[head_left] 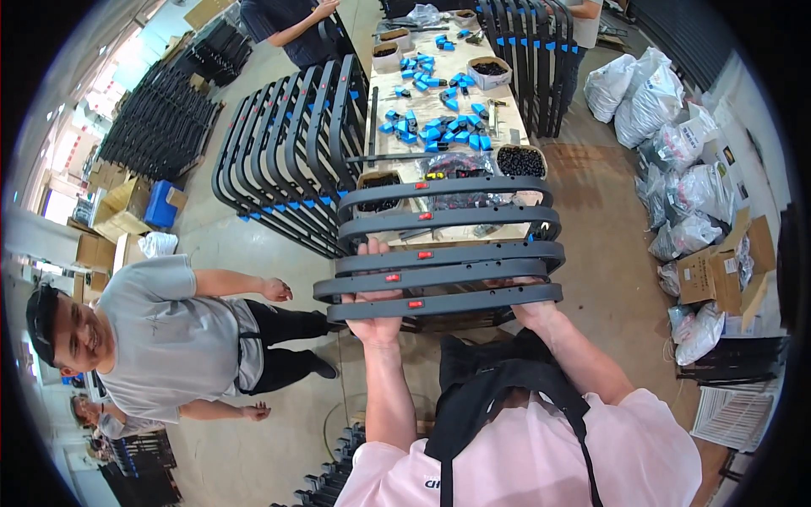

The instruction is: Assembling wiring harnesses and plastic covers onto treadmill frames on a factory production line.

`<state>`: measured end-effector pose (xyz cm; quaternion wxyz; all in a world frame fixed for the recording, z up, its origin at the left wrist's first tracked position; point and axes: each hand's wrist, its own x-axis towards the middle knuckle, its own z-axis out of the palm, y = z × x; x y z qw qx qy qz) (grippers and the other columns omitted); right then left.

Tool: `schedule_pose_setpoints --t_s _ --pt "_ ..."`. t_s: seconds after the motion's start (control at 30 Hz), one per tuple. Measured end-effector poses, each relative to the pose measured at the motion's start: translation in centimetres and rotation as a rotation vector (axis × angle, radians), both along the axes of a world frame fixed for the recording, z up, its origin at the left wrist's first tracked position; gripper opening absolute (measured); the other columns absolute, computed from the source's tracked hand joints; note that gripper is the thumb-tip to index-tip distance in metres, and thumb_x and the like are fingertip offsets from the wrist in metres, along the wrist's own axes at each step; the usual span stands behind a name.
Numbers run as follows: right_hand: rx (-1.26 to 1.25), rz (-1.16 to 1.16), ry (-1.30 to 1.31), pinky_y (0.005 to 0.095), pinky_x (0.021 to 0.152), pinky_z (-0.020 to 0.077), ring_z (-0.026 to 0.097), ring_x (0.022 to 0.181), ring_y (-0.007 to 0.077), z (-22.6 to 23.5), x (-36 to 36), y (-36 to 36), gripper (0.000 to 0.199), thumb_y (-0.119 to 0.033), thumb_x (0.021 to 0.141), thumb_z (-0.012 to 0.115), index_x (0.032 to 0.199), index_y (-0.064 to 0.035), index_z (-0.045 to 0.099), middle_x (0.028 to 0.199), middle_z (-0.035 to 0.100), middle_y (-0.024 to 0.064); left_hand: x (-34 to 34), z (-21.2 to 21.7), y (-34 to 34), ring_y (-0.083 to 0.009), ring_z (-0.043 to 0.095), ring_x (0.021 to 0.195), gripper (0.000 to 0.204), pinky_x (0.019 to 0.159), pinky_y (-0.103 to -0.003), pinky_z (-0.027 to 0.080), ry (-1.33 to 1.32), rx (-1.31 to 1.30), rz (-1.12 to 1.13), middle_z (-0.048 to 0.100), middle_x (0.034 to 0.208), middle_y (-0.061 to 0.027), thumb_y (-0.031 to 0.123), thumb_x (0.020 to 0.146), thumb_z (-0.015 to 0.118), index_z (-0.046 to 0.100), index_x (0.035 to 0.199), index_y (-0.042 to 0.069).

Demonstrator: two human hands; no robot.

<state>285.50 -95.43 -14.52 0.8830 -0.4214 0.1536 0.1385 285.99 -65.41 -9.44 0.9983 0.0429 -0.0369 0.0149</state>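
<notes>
Several black U-shaped metal tube frames (473, 274) stand in a row in front of me, each with a small red switch-like piece on its top bar. My left hand (374, 328) grips the nearest frames near their left bend, its fingers reaching between the bars. At the right bend, my right hand (535, 314) is closed round the nearest frame, with some of its fingers hidden behind the bars. Beyond the row, the wooden worktable (431, 95) carries scattered blue-and-black plastic parts (452, 131) and an open box of small black pieces (519, 160).
Left of the table stand more black frames (291, 139). A person in a grey shirt (173, 329) is at my left; another in dark clothing (291, 34) stands farther off. White sacks (650, 101) and an open cardboard box (718, 270) line the right wall.
</notes>
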Motion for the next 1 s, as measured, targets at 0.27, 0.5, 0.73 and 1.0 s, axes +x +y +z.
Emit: schedule_pose_setpoints --t_s 0.27,0.5,0.73,1.0 --pt "-0.008 -0.203 0.07 0.0369 0.09 0.0479 0.061 0.092 0.0168 -3.8 -2.0 -5.6 0.013 -0.023 0.094 0.072 0.102 -0.0151 0.064 0.095 0.066 0.0005 0.1 1.3 -4.0 -0.0276 0.028 0.157 0.065 0.13 -0.048 0.018 0.141 0.114 -0.089 0.031 0.169 -0.0112 0.039 0.107 0.045 0.033 0.161 0.005" --pt "0.034 -0.128 -0.029 0.0393 0.095 0.0489 0.063 0.095 0.0163 0.8 0.9 -5.1 0.014 -0.028 0.096 0.071 0.104 -0.017 0.067 0.098 0.067 -0.0008 0.7 -0.7 -4.2 -0.0268 0.052 0.138 0.053 0.12 -0.046 0.036 0.217 0.112 -0.079 0.058 0.148 -0.0094 0.044 0.109 0.04 0.054 0.146 0.008" --pt "0.026 -0.105 -0.077 0.0403 0.099 0.0492 0.062 0.112 0.0181 -2.5 4.3 -1.6 0.026 -0.032 0.101 0.066 0.121 -0.0166 0.066 0.118 0.068 0.0007 3.8 -3.8 0.6 -0.0269 0.064 0.104 0.046 0.088 -0.042 0.053 0.115 -0.164 -0.097 0.068 0.121 -0.0099 0.04 0.107 0.04 0.063 0.127 0.007" --pt "-0.145 -0.312 -0.252 0.0431 0.096 0.0515 0.063 0.112 0.0223 -3.1 3.9 -0.6 0.025 -0.028 0.102 0.062 0.123 -0.0132 0.065 0.116 0.069 0.0062 4.2 -3.4 1.9 -0.0327 0.062 0.123 0.041 0.114 -0.057 0.042 0.297 0.14 0.071 0.066 0.134 -0.0134 0.034 0.099 0.057 0.067 0.126 0.005"
